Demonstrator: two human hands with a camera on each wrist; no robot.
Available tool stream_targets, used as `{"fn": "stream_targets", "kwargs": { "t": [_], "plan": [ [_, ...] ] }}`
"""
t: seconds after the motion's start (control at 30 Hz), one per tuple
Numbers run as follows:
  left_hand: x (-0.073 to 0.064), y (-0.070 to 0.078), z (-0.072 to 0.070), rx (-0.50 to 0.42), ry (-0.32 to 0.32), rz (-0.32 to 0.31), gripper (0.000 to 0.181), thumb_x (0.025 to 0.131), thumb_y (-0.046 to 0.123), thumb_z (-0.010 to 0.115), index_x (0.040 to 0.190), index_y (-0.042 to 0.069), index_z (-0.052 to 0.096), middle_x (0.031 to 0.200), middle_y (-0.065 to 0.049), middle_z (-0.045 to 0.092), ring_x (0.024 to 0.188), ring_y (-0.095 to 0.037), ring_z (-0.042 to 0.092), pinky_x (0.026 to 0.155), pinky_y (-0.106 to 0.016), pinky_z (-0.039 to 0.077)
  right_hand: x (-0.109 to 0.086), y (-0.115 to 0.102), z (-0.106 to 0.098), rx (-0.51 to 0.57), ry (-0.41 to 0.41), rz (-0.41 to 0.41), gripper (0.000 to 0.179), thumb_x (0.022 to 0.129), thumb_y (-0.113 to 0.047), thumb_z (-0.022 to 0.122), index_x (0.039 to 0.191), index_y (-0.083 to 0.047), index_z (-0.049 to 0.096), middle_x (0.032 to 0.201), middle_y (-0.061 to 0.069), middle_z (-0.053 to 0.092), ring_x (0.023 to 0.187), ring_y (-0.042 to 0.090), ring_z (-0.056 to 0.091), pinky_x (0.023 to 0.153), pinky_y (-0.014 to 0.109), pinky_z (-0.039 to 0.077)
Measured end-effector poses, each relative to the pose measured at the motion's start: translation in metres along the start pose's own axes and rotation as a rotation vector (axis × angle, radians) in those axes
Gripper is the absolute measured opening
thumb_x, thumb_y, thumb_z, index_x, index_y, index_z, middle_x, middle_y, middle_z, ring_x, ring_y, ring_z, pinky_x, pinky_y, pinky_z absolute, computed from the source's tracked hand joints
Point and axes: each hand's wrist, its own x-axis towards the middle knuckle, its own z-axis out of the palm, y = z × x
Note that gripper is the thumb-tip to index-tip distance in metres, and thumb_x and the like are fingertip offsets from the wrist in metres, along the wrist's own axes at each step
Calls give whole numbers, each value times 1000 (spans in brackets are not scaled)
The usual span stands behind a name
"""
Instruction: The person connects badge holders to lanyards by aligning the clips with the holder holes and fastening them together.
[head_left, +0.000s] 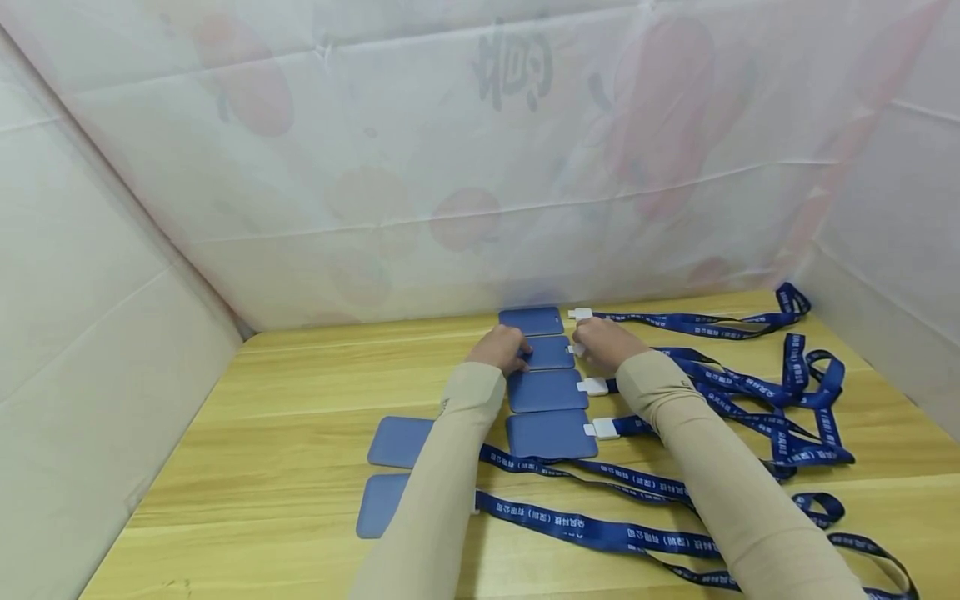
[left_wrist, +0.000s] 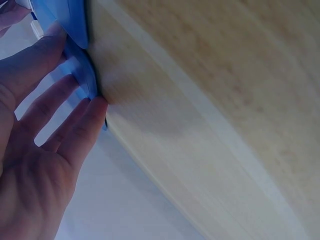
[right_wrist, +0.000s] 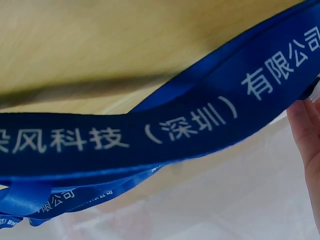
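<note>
Several blue badge holders form a column at mid-table. The second from the back, a badge holder [head_left: 551, 352], lies between my two hands. At its left end, my left hand [head_left: 501, 348] holds it with thumb and fingertips; in the left wrist view the fingers [left_wrist: 80, 125] reach its edge. My right hand [head_left: 607, 342] pinches a white clip [head_left: 577, 350] at the right end of this holder. From that clip a dark blue lanyard [head_left: 686, 357] with white lettering runs right; its printed strap [right_wrist: 175, 130] crosses the right wrist view. The right fingertips are partly cut off there.
A rear badge holder [head_left: 531, 320] lies near the white cloth wall [head_left: 420, 167], beside another white clip [head_left: 581, 314]. Two nearer holders [head_left: 547, 390] have clips at their right ends. More holders [head_left: 397, 442] lie front left, partly under my left sleeve. Lanyards [head_left: 810, 454] tangle at right.
</note>
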Motion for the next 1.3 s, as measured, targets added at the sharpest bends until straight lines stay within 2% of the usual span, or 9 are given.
{"fn": "stream_targets", "kwargs": {
  "t": [0.47,0.5,0.7,0.73,1.3],
  "plan": [
    [1,0,1,1,-13,-5,33,91,18,78,122,9,75,128,-7,69,126,-23,60,105,-31,48,-1,-1,-1,16,-14,3,22,81,9,80,102,7,74,95,18,69,90,33,70,78,36,61],
    [5,-3,5,2,5,7,32,89,18,80,120,9,76,126,-7,70,123,-23,61,103,-30,50,0,-1,-1,15,-12,2,22,81,9,80,102,7,74,95,18,69,90,33,70,78,36,61],
    [4,-2,5,5,13,6,32,90,18,80,121,9,76,126,-7,70,123,-23,61,103,-31,50,0,0,-1,13,-9,-1,21,81,9,79,102,7,74,95,18,69,90,33,70,77,36,61],
    [0,1,1,5,-3,-5,32,91,18,78,122,8,75,128,-7,69,125,-23,60,104,-31,49,0,0,-1,15,-8,-3,22,81,9,80,102,7,74,95,18,69,90,33,70,77,36,61],
    [2,2,1,27,-19,-17,34,91,20,78,123,11,74,129,-6,68,125,-22,60,104,-31,49,1,2,1,11,-3,-8,23,80,9,81,102,6,74,96,18,70,91,33,70,79,37,61]
  ]
}}
